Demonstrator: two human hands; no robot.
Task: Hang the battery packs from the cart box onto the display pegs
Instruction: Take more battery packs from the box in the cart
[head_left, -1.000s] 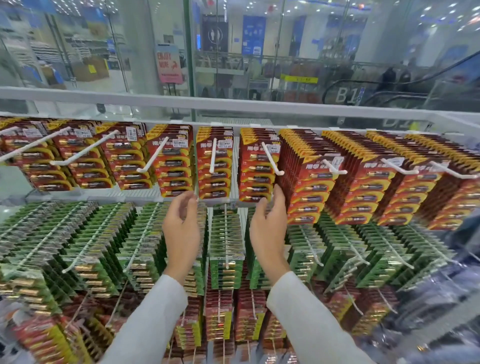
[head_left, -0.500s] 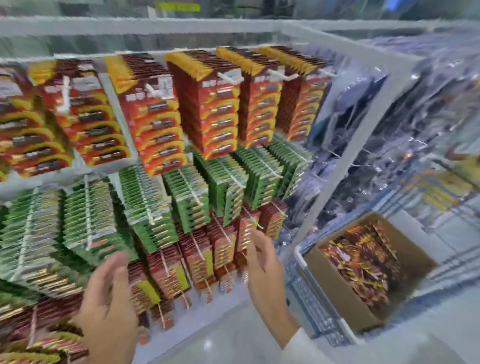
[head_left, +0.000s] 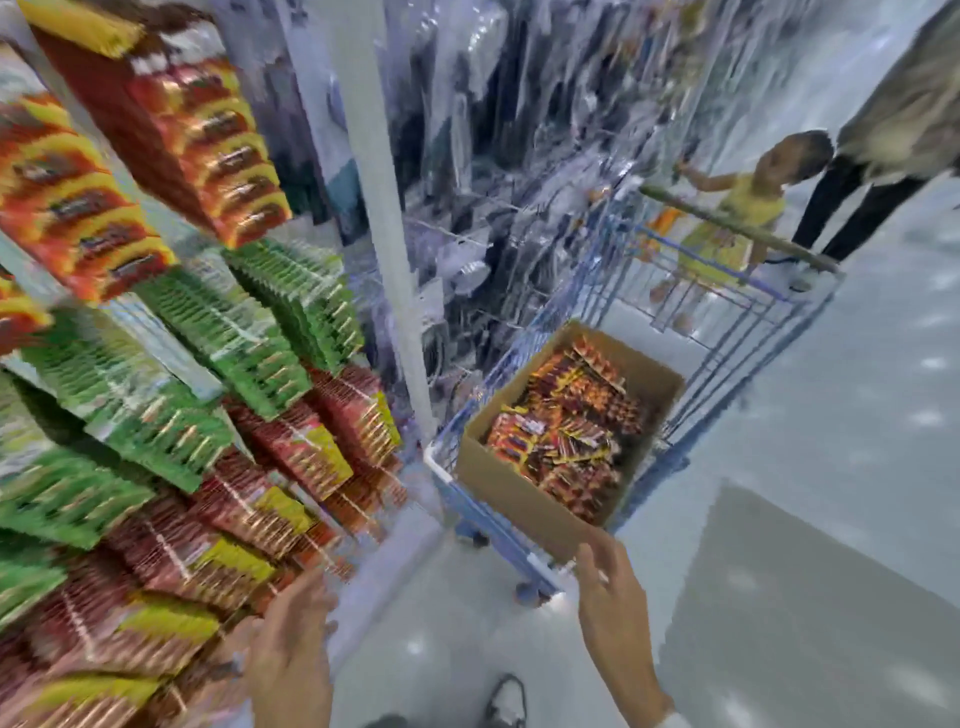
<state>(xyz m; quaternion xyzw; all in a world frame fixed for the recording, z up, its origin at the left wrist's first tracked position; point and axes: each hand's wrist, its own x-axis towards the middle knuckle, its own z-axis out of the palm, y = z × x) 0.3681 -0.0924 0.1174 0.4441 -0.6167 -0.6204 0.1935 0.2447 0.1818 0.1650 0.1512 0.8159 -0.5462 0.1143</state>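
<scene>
Your view has swung right since half a second ago, so the cart (head_left: 737, 338) and its cardboard box (head_left: 509, 493) now sit near the middle instead of at the lower right edge, and both your hands have dropped to the near bottom of the frame. Your left hand (head_left: 291, 644) is blurred, with its fingers loosely extended and nothing in them; it is low, just right of the dark red packs (head_left: 291, 452) on the display's bottom rows. Your right hand (head_left: 610, 618) has relaxed, slightly spread fingers and holds nothing. Its fingertips lie just short of the box's near corner, though you cannot tell whether they touch the cart rim.

The battery packs (head_left: 566, 431) you are after lie in a loose red and yellow heap inside the box, which stands open in the blue wire cart, right of the white upright post (head_left: 384, 208). Left of that post hang the orange-red packs (head_left: 130, 156) at the top and the green packs (head_left: 234, 332) below them.

Beyond the cart's far end, a child in yellow (head_left: 748, 208) stands beside another person's dark legs (head_left: 852, 208). A grey mat (head_left: 810, 623) lies on the floor to the right of your right hand.
</scene>
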